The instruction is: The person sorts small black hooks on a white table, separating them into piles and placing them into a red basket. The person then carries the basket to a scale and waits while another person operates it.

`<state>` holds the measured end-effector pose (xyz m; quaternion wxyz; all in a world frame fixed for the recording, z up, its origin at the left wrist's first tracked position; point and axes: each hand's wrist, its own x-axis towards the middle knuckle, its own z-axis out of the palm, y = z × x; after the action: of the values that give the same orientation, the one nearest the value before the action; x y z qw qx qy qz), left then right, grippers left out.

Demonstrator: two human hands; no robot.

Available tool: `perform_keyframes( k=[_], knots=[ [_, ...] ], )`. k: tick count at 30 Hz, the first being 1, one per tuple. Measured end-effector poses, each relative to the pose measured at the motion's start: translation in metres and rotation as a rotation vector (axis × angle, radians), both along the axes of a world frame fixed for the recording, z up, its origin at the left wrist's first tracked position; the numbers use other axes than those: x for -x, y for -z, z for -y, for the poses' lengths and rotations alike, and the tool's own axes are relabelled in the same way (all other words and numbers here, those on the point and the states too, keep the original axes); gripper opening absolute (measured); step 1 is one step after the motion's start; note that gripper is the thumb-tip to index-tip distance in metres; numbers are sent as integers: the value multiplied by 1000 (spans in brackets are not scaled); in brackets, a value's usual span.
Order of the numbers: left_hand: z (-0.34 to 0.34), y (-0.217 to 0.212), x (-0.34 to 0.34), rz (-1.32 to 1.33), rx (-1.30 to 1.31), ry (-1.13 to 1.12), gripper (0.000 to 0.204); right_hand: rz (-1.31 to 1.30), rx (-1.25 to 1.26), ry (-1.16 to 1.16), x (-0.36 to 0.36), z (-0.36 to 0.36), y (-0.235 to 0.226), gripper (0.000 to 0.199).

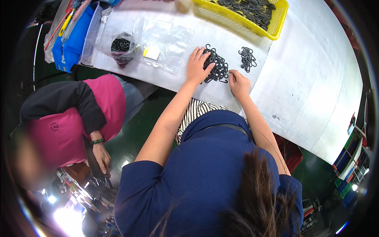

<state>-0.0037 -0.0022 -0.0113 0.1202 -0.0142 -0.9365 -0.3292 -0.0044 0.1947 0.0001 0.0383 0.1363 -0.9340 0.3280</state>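
Yellow basket [237, 18] beyond black hooks [218, 71], clear bag [169, 33] to their left

The desk [312, 91] before me is pale and a bit scuffed. A heap of black hooks [218, 72] lies near its front edge, a smaller pile [247, 60] to the right. Across the far side sits a yellow basket [281, 19] of dark plastic pieces [252, 11]. Leftward, flat clear plastic [171, 39] lies beside a bag of black pieces [121, 44], contents hard to make out from here.
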Motion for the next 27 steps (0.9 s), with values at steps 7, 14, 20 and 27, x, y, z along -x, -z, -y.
perform_keyframes(
  k=[7,14,20,27],
  knots=[
    [1,1,0,-5,-5,-2,44,-20,-2,2,0,1,0,8],
    [1,1,0,-6,4,-4,44,4,-2,-3,0,0,-1,8],
    [0,2,0,-17,-8,-15,42,-21,8,-4,0,0,0,8],
    [-1,1,0,-18,12,-24,38,-44,38,-6,-1,-1,5,9]
  ],
)
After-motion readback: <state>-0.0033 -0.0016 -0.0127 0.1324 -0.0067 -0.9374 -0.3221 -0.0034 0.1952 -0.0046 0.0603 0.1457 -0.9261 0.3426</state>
